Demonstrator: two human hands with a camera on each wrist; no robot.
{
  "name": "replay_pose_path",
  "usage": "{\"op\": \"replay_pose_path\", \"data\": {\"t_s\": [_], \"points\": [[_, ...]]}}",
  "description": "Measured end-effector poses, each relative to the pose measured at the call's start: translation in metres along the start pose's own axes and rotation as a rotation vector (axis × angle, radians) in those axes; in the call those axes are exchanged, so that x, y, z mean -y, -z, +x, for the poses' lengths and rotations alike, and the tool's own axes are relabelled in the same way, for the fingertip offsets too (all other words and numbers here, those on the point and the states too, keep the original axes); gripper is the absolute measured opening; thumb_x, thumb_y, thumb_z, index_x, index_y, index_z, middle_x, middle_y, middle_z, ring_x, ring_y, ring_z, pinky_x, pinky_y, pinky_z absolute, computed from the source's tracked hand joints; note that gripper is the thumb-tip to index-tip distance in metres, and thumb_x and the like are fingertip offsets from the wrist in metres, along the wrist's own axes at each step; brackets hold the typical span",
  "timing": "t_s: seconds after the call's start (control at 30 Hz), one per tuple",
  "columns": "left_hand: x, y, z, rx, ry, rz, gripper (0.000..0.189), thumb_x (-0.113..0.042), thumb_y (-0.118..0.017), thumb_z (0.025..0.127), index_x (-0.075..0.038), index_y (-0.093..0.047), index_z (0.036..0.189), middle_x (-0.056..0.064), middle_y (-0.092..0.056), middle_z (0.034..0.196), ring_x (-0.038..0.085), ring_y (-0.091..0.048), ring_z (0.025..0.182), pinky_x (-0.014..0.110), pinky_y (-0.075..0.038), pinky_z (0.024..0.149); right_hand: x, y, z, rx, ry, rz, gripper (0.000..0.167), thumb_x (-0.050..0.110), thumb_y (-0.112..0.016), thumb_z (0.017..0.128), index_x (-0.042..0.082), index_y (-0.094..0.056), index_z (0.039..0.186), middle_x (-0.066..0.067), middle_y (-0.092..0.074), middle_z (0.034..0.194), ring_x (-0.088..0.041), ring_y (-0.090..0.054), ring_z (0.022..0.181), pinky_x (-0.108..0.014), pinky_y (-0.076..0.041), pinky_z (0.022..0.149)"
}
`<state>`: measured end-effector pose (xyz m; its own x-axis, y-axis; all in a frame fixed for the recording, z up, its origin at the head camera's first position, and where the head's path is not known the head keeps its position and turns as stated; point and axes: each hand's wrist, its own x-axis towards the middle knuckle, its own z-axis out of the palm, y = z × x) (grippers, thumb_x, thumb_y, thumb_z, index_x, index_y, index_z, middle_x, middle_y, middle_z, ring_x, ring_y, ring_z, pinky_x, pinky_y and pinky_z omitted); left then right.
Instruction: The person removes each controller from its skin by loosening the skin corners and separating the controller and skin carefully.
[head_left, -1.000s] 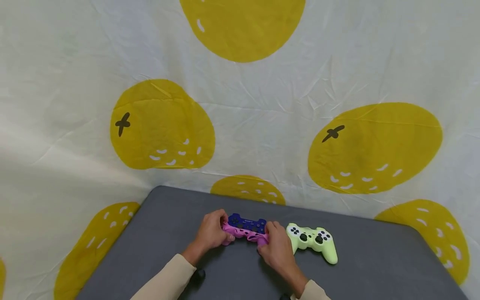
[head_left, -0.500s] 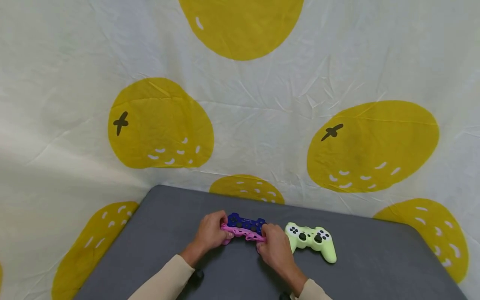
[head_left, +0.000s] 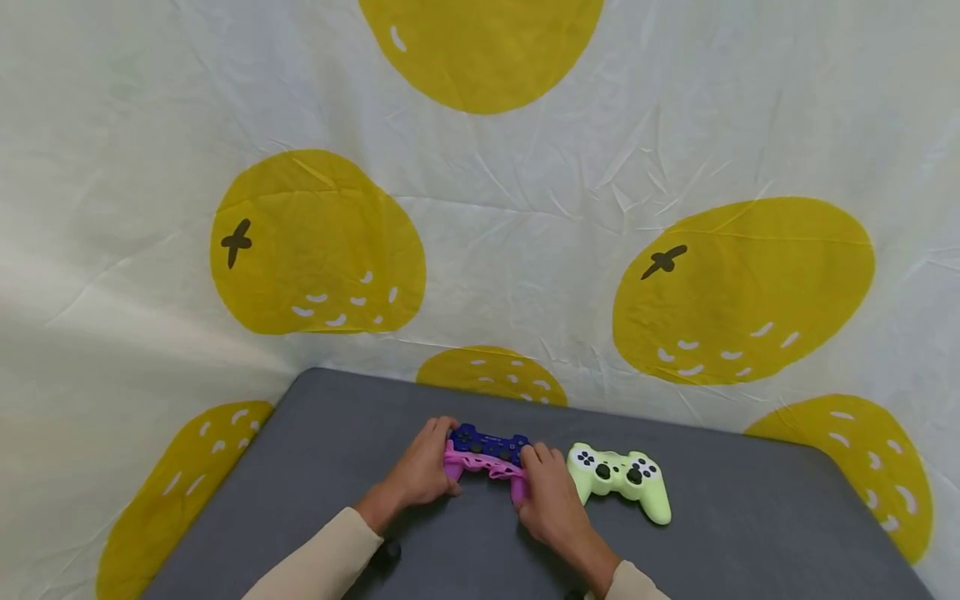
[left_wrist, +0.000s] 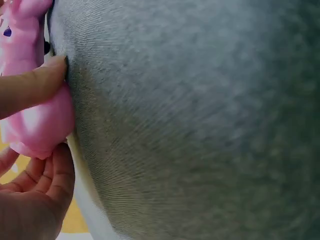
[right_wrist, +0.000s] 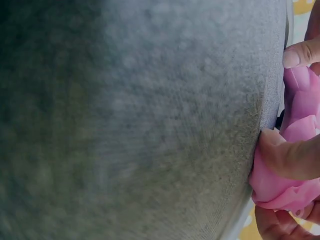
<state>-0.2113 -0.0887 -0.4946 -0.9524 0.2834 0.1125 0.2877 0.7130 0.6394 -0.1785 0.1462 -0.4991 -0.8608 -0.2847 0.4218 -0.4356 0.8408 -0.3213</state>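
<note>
A dark blue game controller (head_left: pixel 491 443) lies between both hands, with a pink stretchy cover (head_left: pixel 486 464) over its near side and grips. The cover's upper edge is bunched in a loose band below the thumbsticks. My left hand (head_left: pixel 422 468) holds the controller's left end. In the left wrist view, the thumb crosses the pink-covered grip (left_wrist: pixel 45 125) and the fingers curl beneath its end. My right hand (head_left: pixel 553 500) holds the right end. The right wrist view shows that thumb pressing on the pink cover (right_wrist: pixel 272 187), fingers behind it.
A pale green game controller (head_left: pixel 618 473) lies just right of my right hand. The dark grey table (head_left: pixel 712 525) ends at a white curtain (head_left: pixel 517 275) printed with yellow fruit shapes.
The cover's front edge was stretched into a thin band half a second ago; now more pink shows over both grips. The left thumb has shifted down toward the left grip. The view has drifted slightly.
</note>
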Motion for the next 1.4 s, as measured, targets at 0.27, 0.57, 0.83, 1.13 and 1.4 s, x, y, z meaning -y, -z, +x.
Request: {"op": "replay_pose_path", "data": {"t_s": [0.27, 0.57, 0.83, 1.13, 1.4], "points": [[0.010, 0.009, 0.005, -0.091, 0.022, -0.148, 0.063, -0.017, -0.100, 0.061, -0.010, -0.060, 0.110, 0.000, -0.063, 0.093, 0.014, -0.056, 0.082, 0.024, -0.049, 0.072, -0.010, 0.005, 0.003, -0.042, 0.026, 0.090, 0.038, 0.004, -0.088, 0.064, 0.016, -0.060, 0.087, 0.009, -0.052, 0.083, -0.012, -0.045, 0.078, -0.027, -0.040, 0.068], [0.019, 0.012, 0.009, -0.012, 0.078, -0.334, 0.059, -0.017, -0.100, 0.061, -0.014, -0.058, 0.102, 0.003, -0.062, 0.090, 0.016, -0.055, 0.078, 0.025, -0.047, 0.067, -0.016, 0.012, 0.006, 0.051, -0.015, 0.199, 0.042, 0.011, -0.093, 0.066, 0.020, -0.057, 0.084, 0.009, -0.047, 0.075, -0.007, -0.040, 0.074, -0.022, -0.033, 0.065], [0.023, 0.013, 0.009, 0.027, 0.100, -0.391, 0.057, -0.018, -0.099, 0.062, -0.013, -0.058, 0.102, 0.001, -0.058, 0.085, 0.015, -0.054, 0.074, 0.025, -0.045, 0.064, -0.018, 0.017, 0.012, 0.154, -0.010, 0.196, 0.041, 0.017, -0.093, 0.072, 0.022, -0.054, 0.084, 0.010, -0.044, 0.075, -0.007, -0.041, 0.073, -0.022, -0.032, 0.064], [0.024, 0.016, 0.012, 0.033, 0.083, -0.417, 0.055, -0.014, -0.098, 0.064, -0.010, -0.059, 0.102, 0.002, -0.056, 0.083, 0.012, -0.052, 0.072, 0.023, -0.044, 0.065, -0.018, 0.015, 0.011, 0.127, 0.020, 0.216, 0.038, 0.018, -0.093, 0.074, 0.021, -0.058, 0.088, 0.011, -0.046, 0.078, -0.007, -0.042, 0.076, -0.021, -0.035, 0.066], [0.026, 0.015, 0.011, 0.042, 0.109, -0.528, 0.055, -0.008, -0.096, 0.066, -0.002, -0.056, 0.104, 0.003, -0.056, 0.082, 0.014, -0.053, 0.072, 0.023, -0.046, 0.064, -0.024, 0.012, 0.011, 0.205, -0.065, 0.358, 0.052, 0.020, -0.097, 0.070, 0.019, -0.061, 0.109, 0.009, -0.054, 0.100, -0.013, -0.050, 0.094, -0.025, -0.044, 0.081]]}}
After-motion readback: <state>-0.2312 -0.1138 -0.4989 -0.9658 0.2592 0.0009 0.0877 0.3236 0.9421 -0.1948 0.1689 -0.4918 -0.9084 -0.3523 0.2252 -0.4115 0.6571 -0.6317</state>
